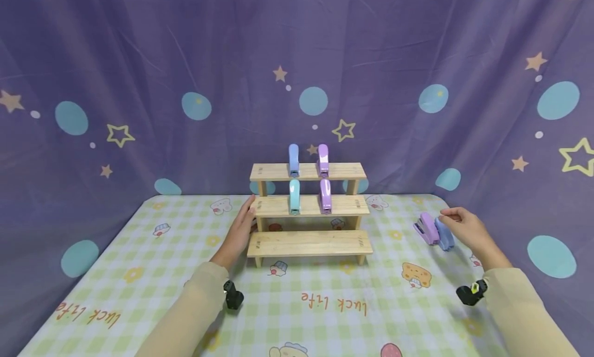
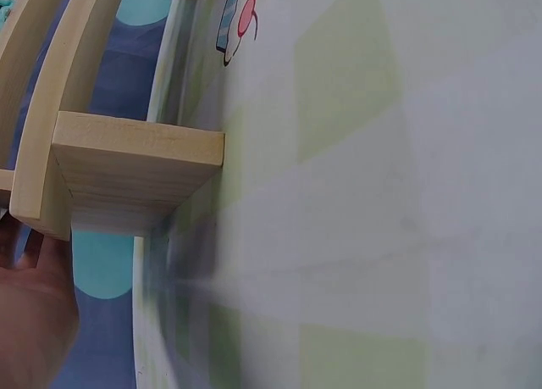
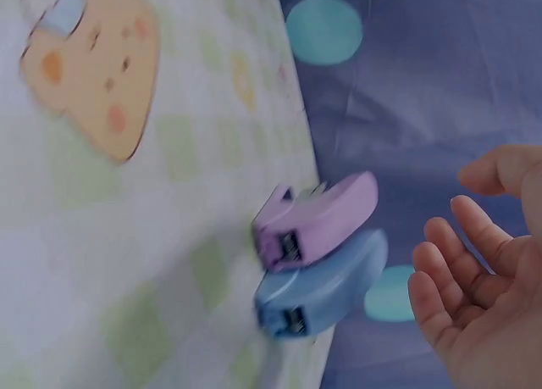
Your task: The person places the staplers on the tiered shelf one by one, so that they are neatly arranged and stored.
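Note:
A three-step wooden rack (image 1: pixel 310 242) stands mid-table. My left hand (image 1: pixel 241 227) is at its left side, fingers extended along the shelf ends; in the left wrist view the fingers (image 2: pixel 52 258) meet a shelf's end. On the top step are a blue stapler (image 1: pixel 294 160) and a purple stapler (image 1: pixel 323 160). The middle step bears a teal stapler (image 1: pixel 294 196) and another purple stapler (image 1: pixel 326 196). To the right, a third purple stapler (image 3: pixel 326 219) and a second blue stapler (image 3: pixel 326 291) lie side by side on the table. My right hand (image 3: pixel 487 279), fingers loosely bent, is beside them, holding nothing.
A checked cloth (image 1: pixel 325 326) with printed cartoons covers the table. Behind and around it hangs a purple curtain (image 1: pixel 232 63) with stars and dots. The rack's lowest step is bare. Each wrist carries a small black camera (image 1: pixel 233 296).

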The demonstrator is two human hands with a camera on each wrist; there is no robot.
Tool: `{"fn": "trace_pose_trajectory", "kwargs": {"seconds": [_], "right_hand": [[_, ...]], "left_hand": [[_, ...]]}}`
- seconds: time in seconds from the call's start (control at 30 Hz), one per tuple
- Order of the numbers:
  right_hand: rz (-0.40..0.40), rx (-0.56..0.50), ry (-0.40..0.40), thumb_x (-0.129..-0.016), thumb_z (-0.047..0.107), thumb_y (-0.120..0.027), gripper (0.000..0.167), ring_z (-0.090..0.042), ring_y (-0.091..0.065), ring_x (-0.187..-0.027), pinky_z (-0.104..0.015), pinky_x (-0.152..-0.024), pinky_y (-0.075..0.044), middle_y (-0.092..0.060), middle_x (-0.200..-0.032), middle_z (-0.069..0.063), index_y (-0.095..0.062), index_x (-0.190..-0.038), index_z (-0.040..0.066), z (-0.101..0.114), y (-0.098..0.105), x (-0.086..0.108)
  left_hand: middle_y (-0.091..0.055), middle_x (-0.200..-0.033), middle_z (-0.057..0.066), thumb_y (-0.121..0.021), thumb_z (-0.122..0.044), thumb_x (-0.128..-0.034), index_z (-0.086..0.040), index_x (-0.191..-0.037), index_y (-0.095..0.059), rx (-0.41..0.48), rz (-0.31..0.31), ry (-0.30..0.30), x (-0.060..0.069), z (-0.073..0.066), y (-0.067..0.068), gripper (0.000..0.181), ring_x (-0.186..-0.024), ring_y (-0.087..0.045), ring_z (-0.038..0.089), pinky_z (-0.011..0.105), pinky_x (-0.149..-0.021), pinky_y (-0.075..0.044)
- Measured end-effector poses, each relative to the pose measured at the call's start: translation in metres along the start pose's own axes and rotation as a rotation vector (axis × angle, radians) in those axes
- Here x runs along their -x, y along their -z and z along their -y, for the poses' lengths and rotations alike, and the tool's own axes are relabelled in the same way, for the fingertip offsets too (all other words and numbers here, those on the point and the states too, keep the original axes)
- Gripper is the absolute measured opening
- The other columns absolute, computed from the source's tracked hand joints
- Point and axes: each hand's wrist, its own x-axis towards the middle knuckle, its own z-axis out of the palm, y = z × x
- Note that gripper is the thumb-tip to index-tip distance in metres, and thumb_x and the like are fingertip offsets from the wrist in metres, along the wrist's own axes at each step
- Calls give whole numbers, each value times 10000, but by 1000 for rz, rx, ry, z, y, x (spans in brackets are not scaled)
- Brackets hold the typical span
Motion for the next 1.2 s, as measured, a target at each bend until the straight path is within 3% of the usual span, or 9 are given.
{"fn": "trace_pose_trajectory", "kwargs": {"seconds": [0.23, 0.53, 0.8, 1.03, 1.2], "right_hand": [[6, 20, -34, -1051, 342, -492, 537, -461, -499, -1164, -516, -904, -444, -514, -1296, -348, -484, -1338, -111, -23, -2, 0], [7, 2, -74, -1040, 360, -505, 587, -432, -508, -1142, -388, -816, -456, -508, -1280, -329, -449, -1371, -122, -44, -7, 0], [90, -14, -169, -1037, 391, -494, 689, -446, -491, -1180, -348, -814, -492, -426, -1366, -411, -355, -1402, -177, -56, -8, -2], [163, -11, -177, -1053, 430, -449, 714, -437, -425, -1192, -512, -965, -417, -374, -1412, -392, -353, -1435, -166, -56, -9, -4], [154, 33, -147, -1058, 422, -453, 666, -448, -431, -1162, -555, -970, -398, -415, -1353, -387, -400, -1373, -163, -59, -11, -5]], "left_hand": [[-86, -1669, 79, -263, -291, -1123, -228, -1632, -90, 49, 26, 31, 7, -18, 0, 541, -1486, -203, 362, 519, -1186, -232], [-135, -1663, 34, -267, -419, -1109, -307, -1625, -120, -3, -7, -12, -1, 2, 0, 548, -1464, -276, 341, 499, -1171, -280], [-165, -1658, 57, -285, -412, -1110, -272, -1627, -148, -6, -21, -41, -2, 4, -1, 553, -1458, -289, 337, 522, -1162, -289], [-166, -1657, 32, -276, -449, -1102, -324, -1620, -145, -13, -23, -8, -2, 4, -1, 549, -1452, -306, 331, 494, -1168, -290], [-147, -1661, 38, -270, -433, -1105, -312, -1623, -128, -6, -11, -1, -3, 4, 0, 551, -1459, -290, 332, 494, -1173, -278]]}}
